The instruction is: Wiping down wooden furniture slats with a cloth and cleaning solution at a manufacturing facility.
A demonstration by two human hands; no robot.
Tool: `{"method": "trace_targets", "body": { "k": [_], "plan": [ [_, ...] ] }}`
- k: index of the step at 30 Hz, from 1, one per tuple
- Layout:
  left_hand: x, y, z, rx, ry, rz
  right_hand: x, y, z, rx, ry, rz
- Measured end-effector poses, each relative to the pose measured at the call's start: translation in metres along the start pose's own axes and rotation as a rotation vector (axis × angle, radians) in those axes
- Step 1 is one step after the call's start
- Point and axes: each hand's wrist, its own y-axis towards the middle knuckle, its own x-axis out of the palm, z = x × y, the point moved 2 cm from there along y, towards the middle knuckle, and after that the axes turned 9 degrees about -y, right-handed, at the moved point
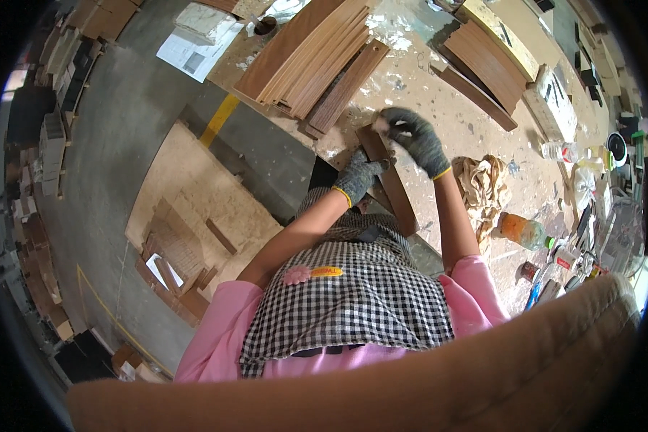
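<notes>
On a paint-spattered worktop (pixel 439 108) above a grey workshop floor (pixel 122 144), the gloved left hand (pixel 358 180) and right hand (pixel 414 137) both grasp a dark brown wooden strip (pixel 396 191) near stacked boards (pixel 317 57).

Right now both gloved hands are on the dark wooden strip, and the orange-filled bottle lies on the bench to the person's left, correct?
Not quite. In the head view the bottle lies to the person's right. Both gloved hands, left hand and right hand, are on the wooden strip.
</notes>
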Motion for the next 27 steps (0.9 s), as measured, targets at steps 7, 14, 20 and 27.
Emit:
{"method": "trace_targets", "body": {
  "k": [7, 14, 20, 27],
  "plan": [
    [0.009, 0.002, -0.007, 0.04, -0.173, 0.071, -0.042, 0.116, 0.06, 0.097, -0.049, 0.47],
    [0.001, -0.002, -0.01, -0.014, -0.436, 0.021, -0.06, 0.04, -0.039, -0.205, -0.68, 0.676],
    [-0.002, 0.003, -0.013, -0.04, -0.736, -0.126, -0.073, -0.139, -0.03, 0.417, -1.589, 0.598],
    [0.068, 0.013, 0.046, -0.249, -0.935, -0.462, -0.118, -0.254, 0.095, 0.418, -0.367, 0.923]
  ]
}}
